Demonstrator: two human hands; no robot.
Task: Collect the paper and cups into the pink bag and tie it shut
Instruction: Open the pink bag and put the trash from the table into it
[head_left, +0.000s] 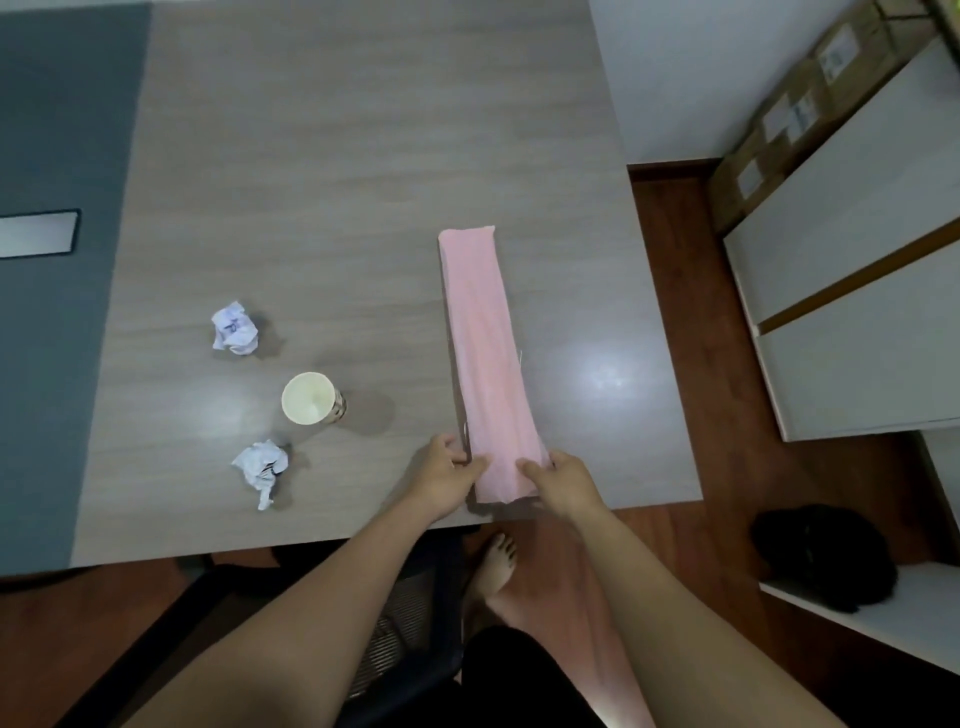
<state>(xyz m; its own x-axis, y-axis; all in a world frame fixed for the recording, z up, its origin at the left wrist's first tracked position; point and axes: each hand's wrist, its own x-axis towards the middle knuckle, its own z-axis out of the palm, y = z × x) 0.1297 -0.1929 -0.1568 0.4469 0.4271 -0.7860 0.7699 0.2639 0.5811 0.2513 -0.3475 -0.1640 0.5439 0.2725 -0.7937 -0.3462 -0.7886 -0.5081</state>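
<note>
The pink bag (485, 343) lies flat and folded into a long strip on the grey wooden table (332, 171), running from the near edge away from me. My left hand (449, 475) pinches its near left corner and my right hand (563, 483) pinches its near right corner. Left of the bag stands an upright paper cup (309, 399), its mouth facing up. One crumpled paper ball (235, 328) lies beyond the cup. A second crumpled paper ball (262, 467) lies nearer me, by the table's front.
A dark grey panel (57, 260) with a white slot covers the table's left side. White cabinets (852, 270) and cardboard boxes (795, 109) stand at the right. A black object (826, 561) sits on a low white shelf. A chair and my bare foot show below the table edge.
</note>
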